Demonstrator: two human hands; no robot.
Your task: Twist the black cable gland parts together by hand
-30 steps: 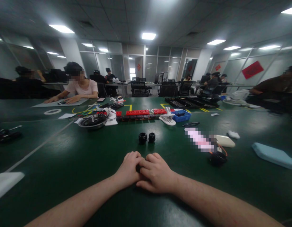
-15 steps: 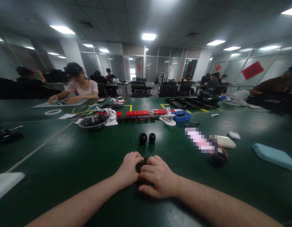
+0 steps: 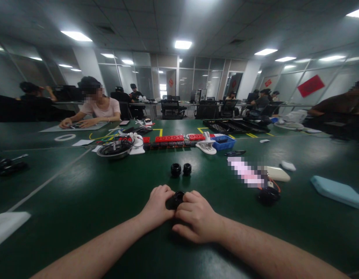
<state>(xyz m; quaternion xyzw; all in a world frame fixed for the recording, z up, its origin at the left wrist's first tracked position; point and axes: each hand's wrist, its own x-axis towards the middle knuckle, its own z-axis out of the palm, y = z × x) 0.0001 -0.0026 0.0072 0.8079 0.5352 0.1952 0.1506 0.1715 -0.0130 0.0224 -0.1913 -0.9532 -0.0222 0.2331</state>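
Note:
Between my two hands, low over the green table (image 3: 124,193), is a black round part (image 3: 178,198) with a hole in its top. My left hand (image 3: 159,204) is closed round its left side. From the right, the fingers of my right hand (image 3: 195,217) curl against the same part and cover some of it. Two similar black parts stand upright just beyond my hands, a larger one (image 3: 175,170) on the left and a smaller one (image 3: 187,169) beside it, a small gap apart.
Further back are a metal bowl (image 3: 114,150), a white clip stand (image 3: 207,145), a blue bin (image 3: 224,142) and red blocks (image 3: 169,138). To the right lie a black coil (image 3: 269,195) and a light blue case (image 3: 338,192). Across the table a person (image 3: 99,106) sits working.
My right hand has shifted slightly right, and more of the black part's top and its hole now shows between my hands. The two standing parts have not moved.

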